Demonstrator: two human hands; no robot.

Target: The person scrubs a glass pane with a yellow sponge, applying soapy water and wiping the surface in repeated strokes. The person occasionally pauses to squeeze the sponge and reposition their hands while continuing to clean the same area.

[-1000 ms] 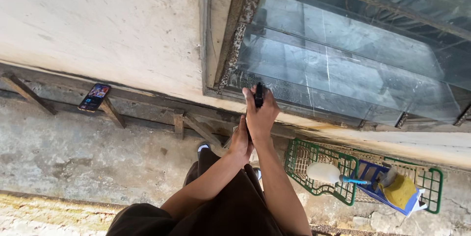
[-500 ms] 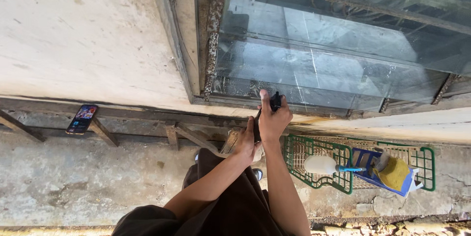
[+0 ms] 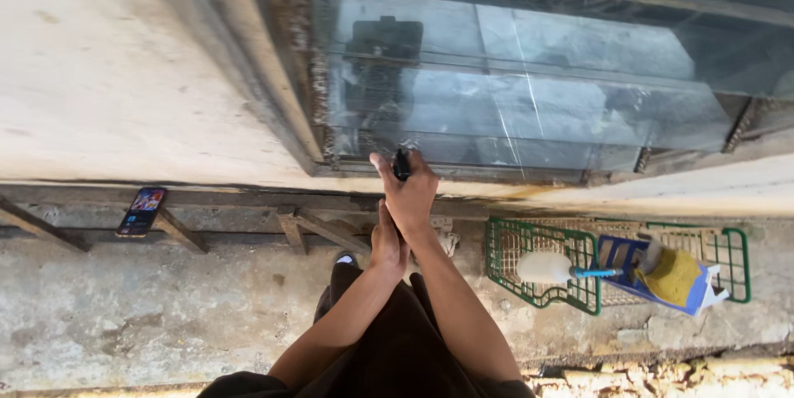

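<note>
Squeegee handle [image 3: 402,164], dark and narrow, sits in my right hand [image 3: 411,194], the fingers wrapped tight round it with only its top end showing above my knuckles. I take it for a squeegee or scraper by the shape, though the working end is hidden behind my fist. It is at the bottom rail of the window [image 3: 529,92], right where the dusty glass meets the rusty metal frame [image 3: 310,92].

Compared with a second ago, my right hand has moved to the right along the foot of the frame and sits a little lower against the sill; half a second ago it was already near this spot, so the sideways travel has nearly stopped. My view has also swung left, so more of the glass is in front of me. I judge that the stroke has reached the bottom edge of the pane.

My left hand [image 3: 387,242] is below the right, pressed against my right wrist as before, fingers loosely curled and holding nothing that I can see.

On the wooden ledge to my left lies a phone [image 3: 141,211], well apart from my hands. To my right a green wire basket [image 3: 538,241] holds a white spray bottle [image 3: 550,267], a yellow cloth [image 3: 674,275] and a blue container [image 3: 616,253].
</note>
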